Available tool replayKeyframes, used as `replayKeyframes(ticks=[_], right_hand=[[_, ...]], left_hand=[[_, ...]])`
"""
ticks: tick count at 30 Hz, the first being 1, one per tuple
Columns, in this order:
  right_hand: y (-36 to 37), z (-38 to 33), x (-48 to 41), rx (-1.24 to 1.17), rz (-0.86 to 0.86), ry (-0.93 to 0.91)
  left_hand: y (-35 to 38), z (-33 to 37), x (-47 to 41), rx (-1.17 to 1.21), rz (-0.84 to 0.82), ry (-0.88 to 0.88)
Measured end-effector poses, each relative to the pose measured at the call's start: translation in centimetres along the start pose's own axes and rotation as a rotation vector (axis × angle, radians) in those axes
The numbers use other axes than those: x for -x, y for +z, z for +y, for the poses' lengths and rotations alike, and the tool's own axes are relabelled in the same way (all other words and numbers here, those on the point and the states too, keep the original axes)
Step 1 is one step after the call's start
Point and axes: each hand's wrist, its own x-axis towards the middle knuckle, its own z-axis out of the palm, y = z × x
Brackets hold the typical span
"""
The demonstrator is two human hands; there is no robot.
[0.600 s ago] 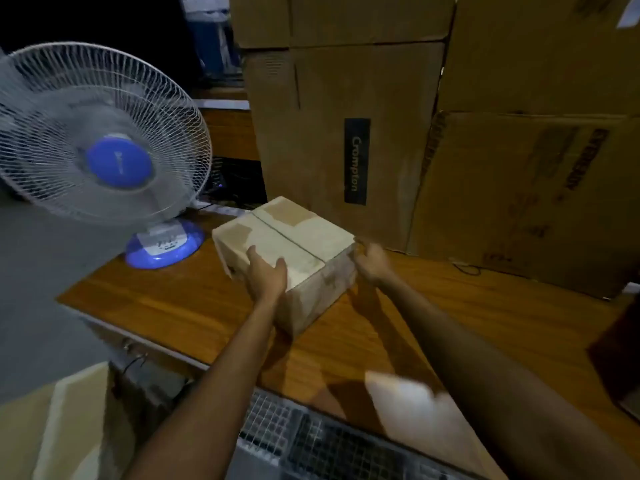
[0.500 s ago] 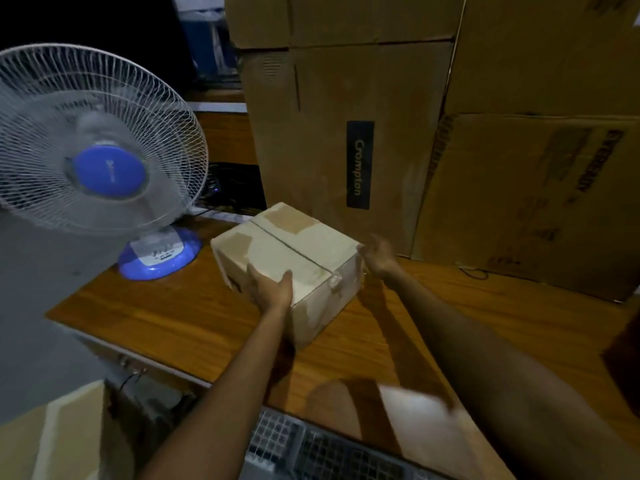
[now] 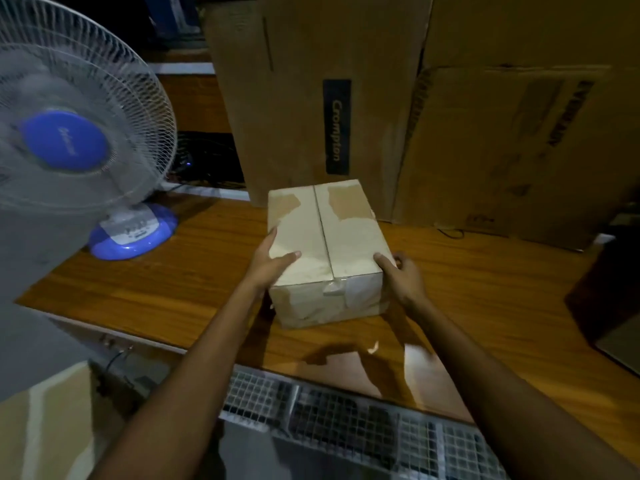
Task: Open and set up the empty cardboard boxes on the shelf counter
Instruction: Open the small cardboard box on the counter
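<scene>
box: small cardboard box (image 3: 325,247) sat on the wooden counter (image 3: 173,289), right between both hands, flaps shut with the seam facing up
left hand: left hand (image 3: 272,261) was clamped on the box's left side, thumb over the top
right hand: right hand (image 3: 403,273) gripped the near right corner, thumb on top too
done so far: box looked squared up and placed, that's about it
left to do: tape at the near end looked intact, so opening hadn't started imo
behind: big cartons (image 3: 381,98) just past the fingertips
</scene>
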Motion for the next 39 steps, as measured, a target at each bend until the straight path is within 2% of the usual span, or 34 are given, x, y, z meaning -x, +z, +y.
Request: replayKeyframes(ticks=[4,7,11,15,19,23,25,27,28,30,34,39], right_hand=[[-3.9,3.0,3.9,-0.185,0.096,-0.003],[-6.2,5.3,5.8,-0.313,0.094,0.032],[-8.2,5.0,9.3,-0.580,0.030,0.230],[-8.9,5.8,11.1,-0.545,-0.083,0.335],[-9.3,3.9,12.9,-0.527,-0.225,0.435],[-9.2,2.2,14.7,-0.559,-0.186,0.375],[-8.6,2.0,15.2,-0.663,-0.134,0.385],[-7.7,1.4,15.6,-0.756,-0.089,0.409],[-7.2,0.9,15.9,-0.771,-0.079,0.412],[-5.8,0.6,16.0,-0.781,-0.055,0.414],[-3.6,0.7,15.9,-0.746,0.053,0.335],[-2.9,-1.3,16.0,-0.569,0.231,0.154]], left_hand=[[2.3,0.3,3.0,-0.027,-0.118,-0.015],[4.8,0.1,5.8,-0.033,-0.124,0.028],[6.4,-0.2,8.2,-0.023,-0.098,0.036],[6.3,-0.1,9.4,0.031,-0.099,0.012],[4.9,-0.2,9.2,0.120,-0.109,-0.093],[3.4,0.2,9.1,0.168,-0.180,-0.117],[3.3,0.4,8.9,0.005,-0.198,-0.070],[3.4,0.6,9.1,-0.337,-0.158,0.076],[3.5,1.0,9.4,-0.405,-0.167,0.165],[4.1,2.1,10.3,-0.356,-0.258,0.270],[4.1,2.9,10.0,-0.287,-0.336,0.193],[3.6,2.0,9.6,0.230,-0.512,-0.012]])
